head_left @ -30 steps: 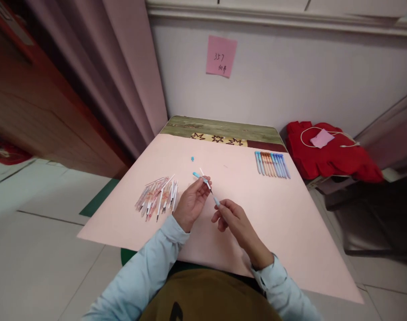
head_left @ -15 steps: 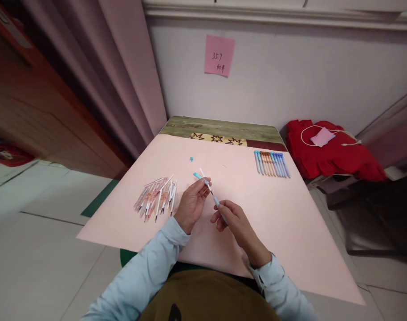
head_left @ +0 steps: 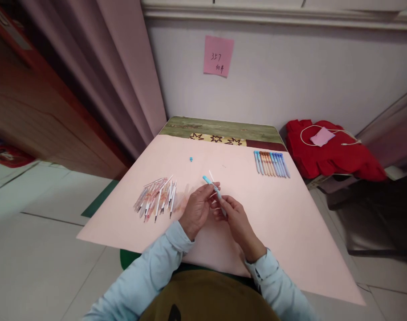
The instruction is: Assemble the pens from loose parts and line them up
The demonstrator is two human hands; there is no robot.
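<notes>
Over the middle of the pink-covered table, my left hand (head_left: 198,209) pinches the bright blue upper barrel of a pen (head_left: 208,180). A thin white refill (head_left: 210,174) sticks out beside that barrel from the same fingers; its lower end is hidden. My right hand (head_left: 233,216) is closed around the pale blue-grey lower barrel (head_left: 220,199). Both barrel parts lie nearly in one line, but fingers cover where they meet, so I cannot tell whether they are joined. Beyond my hands lies a small blue pen piece (head_left: 191,159).
Left of my hands spreads a loose pile of white refills and clear pinkish pen parts (head_left: 156,198). A neat row of blue and brown-topped pens (head_left: 272,164) lies at the far right of the table (head_left: 290,240). Red cloth (head_left: 327,156) with a white cable sits beyond the right edge.
My hands have come closer together, my left moving slightly right. The blue upper barrel has turned into line with the lower barrel, and the refill's dark tip no longer shows.
</notes>
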